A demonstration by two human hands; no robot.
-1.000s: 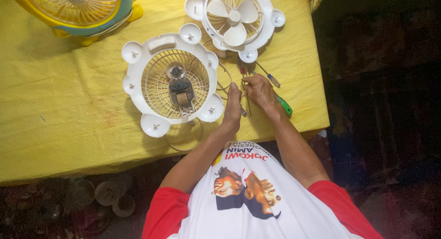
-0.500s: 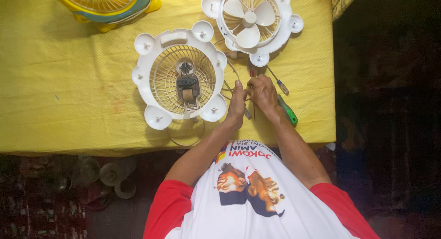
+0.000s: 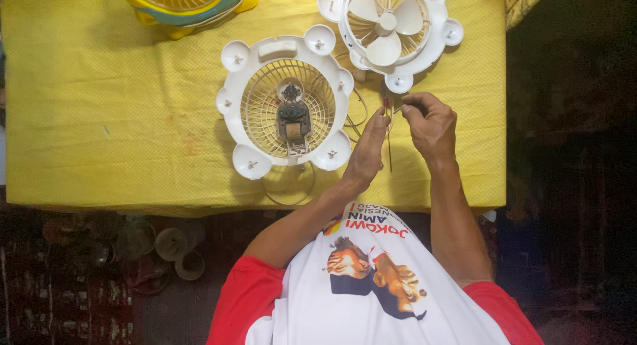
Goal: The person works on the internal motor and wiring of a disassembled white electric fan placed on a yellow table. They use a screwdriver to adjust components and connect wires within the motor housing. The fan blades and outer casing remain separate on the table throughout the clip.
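Yellow cloth covered the tabletop [image 3: 99, 119]. Near its front edge, the left hand [image 3: 367, 152] and right hand [image 3: 430, 123] pinched thin wires [image 3: 389, 129] between fingertips, apparently to work their ends. Beyond lay a white grille with motor [image 3: 285, 106], then a bladed fan front [image 3: 388, 30] at the far edge.

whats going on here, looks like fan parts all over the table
A person in a white and red shirt works at a table under a yellow cloth. The left hand and right hand are raised close together, pinching thin wires between the fingertips. The wires seem to run toward the white fan housing, which lies flat with its motor exposed. A second white grille with its blades lies beyond the hands, and a yellow fan sits at the far edge.
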